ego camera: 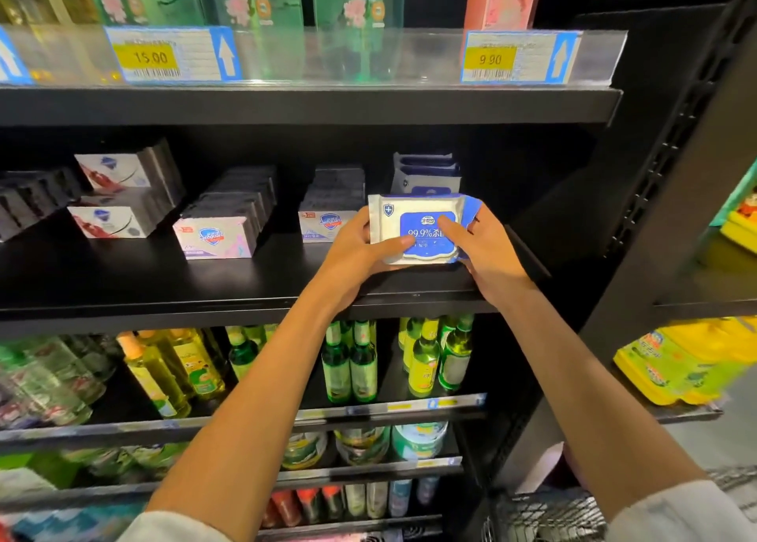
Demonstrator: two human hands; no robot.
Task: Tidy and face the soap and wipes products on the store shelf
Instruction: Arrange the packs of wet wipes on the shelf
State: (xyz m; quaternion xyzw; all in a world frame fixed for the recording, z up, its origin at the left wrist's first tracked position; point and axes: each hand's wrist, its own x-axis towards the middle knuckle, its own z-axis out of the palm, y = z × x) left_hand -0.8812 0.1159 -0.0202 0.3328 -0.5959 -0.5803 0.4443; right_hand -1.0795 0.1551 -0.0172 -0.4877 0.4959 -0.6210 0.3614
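We've got both hands, left (pixel 360 250) and right (pixel 483 246), gripping the front wipes pack (pixel 418 230) at the shelf (pixel 245 291) edge; soap boxes (pixel 213 236) look skewed, still unfaced.

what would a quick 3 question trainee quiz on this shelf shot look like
1. True or false: both hands grip the wipes pack.
2. Which price tag is nearer the wipes: A) 15.00 B) 9.90?
3. Fill in: the soap box beside the left hand sits to the pack's ____.

Key: 1 true, the right hand holds it too; 2 B; 3 left.
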